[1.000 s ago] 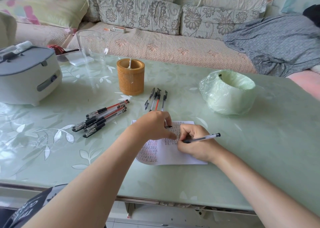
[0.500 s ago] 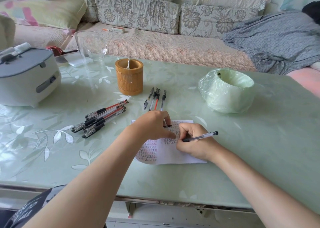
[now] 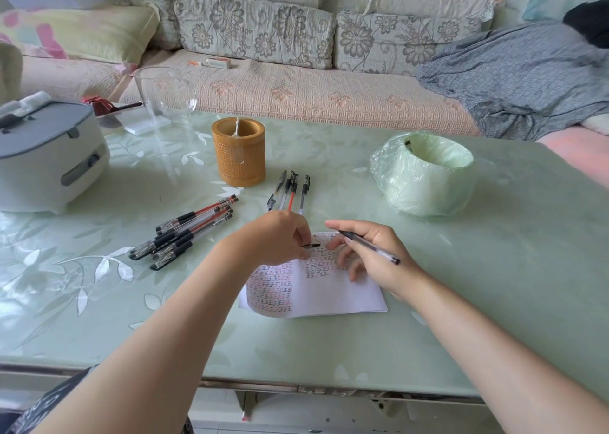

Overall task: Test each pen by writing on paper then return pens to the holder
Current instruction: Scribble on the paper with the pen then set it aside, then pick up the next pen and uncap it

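A white paper (image 3: 333,297) covered with red and black test marks lies on the green table. My right hand (image 3: 372,255) is raised just above the paper and pinches a black pen (image 3: 370,247), whose tip points left. My left hand (image 3: 280,239) rests at the paper's top left corner and pinches a small black pen cap (image 3: 312,245). The two hands are close together but apart. Behind them stands the tan bamboo holder (image 3: 239,153). A pile of several pens (image 3: 186,234) lies to the left. Several more pens (image 3: 290,191) lie side by side beyond my left hand.
A white and grey rice cooker (image 3: 46,156) sits at the far left, with a clear glass vase (image 3: 166,100) behind it. A round container wrapped in a green plastic bag (image 3: 425,173) stands at the right. A sofa runs along the table's far edge.
My right hand has lifted off the paper and stopped writing. It has swung the pen round so the tip points toward the cap in my left hand, which stays in place.
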The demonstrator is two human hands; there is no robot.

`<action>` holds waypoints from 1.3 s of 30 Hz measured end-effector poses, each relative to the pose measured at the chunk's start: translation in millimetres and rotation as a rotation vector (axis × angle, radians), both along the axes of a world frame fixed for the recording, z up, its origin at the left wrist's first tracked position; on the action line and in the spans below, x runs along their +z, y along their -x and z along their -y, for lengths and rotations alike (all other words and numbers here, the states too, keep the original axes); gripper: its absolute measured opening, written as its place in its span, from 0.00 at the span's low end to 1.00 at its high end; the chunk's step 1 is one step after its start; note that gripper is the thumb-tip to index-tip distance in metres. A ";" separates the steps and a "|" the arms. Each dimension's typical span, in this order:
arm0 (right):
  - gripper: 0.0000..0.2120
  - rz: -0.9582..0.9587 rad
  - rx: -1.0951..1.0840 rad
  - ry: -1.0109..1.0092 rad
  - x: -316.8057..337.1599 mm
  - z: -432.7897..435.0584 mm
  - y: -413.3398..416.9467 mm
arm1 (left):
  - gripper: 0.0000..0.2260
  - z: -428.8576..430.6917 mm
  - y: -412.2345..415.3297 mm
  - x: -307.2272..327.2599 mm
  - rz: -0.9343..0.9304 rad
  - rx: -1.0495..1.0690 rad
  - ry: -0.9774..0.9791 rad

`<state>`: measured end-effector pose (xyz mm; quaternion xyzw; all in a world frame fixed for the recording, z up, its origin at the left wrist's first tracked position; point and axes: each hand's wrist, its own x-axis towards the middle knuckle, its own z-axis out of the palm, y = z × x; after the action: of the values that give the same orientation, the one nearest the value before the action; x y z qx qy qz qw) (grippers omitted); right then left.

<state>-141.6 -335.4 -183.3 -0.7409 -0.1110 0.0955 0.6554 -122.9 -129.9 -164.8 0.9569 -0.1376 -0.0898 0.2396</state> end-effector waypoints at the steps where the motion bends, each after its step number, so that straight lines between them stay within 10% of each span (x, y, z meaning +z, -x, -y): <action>1: 0.16 -0.032 0.009 -0.042 3.3 -0.2 -1.6 | 0.07 -0.4 -0.1 -0.1 0.004 0.004 0.005; 6: 0.19 -0.138 0.022 -0.187 18.6 0.2 -6.0 | 0.04 -1.4 -0.5 1.0 0.046 0.010 0.030; 16: 0.08 0.295 -0.099 0.767 19.1 1.5 -15.9 | 0.06 -5.4 2.1 8.1 0.071 0.000 0.043; 30: 0.12 0.508 0.041 1.042 22.7 -12.9 -5.3 | 0.09 5.5 6.3 13.9 -0.080 0.031 0.079; 39: 0.34 0.608 -0.002 1.316 26.0 -25.4 4.4 | 0.13 8.5 17.8 22.5 -0.254 0.011 0.182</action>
<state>-145.9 -310.0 -157.3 -0.9758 -0.2070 -0.0684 0.0141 -140.6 -138.4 -142.2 0.9129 -0.1086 -0.1961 0.3412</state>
